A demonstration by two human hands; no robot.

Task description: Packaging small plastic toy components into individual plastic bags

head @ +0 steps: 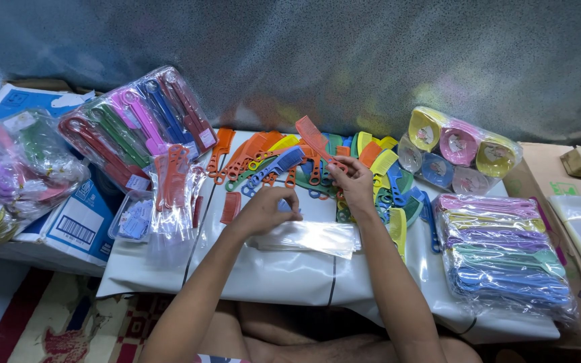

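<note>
Head view, looking down on a low white work surface (290, 275) spread with plastic combs. Right hand (352, 181) pinches the handle end of a red wide-toothed comb (316, 140) between thumb and fingers, lifting it clear of the loose comb pile (344, 168) of orange, blue, green and yellow pieces. Left hand (267, 210) is curled, fingertips together on a small item at the top edge of a stack of clear plastic sleeves (314, 236); what exactly it grips cannot be made out. Step in hand, as judged: one comb has been selected from the pile and a sleeve is being readied to receive it. Next move, as judged, calls for the mouth of the top sleeve to be parted with the left fingers and the comb turned lengthwise so its teeth do not snag the film. Around the work: a bagged bundle of long-handled combs (136, 128) at upper left, a small packet of orange combs (173, 195) beside it, wrapped round pastel cases (458, 151) at upper right, and a wrapped stack of pastel combs (506, 259) at right
</note>
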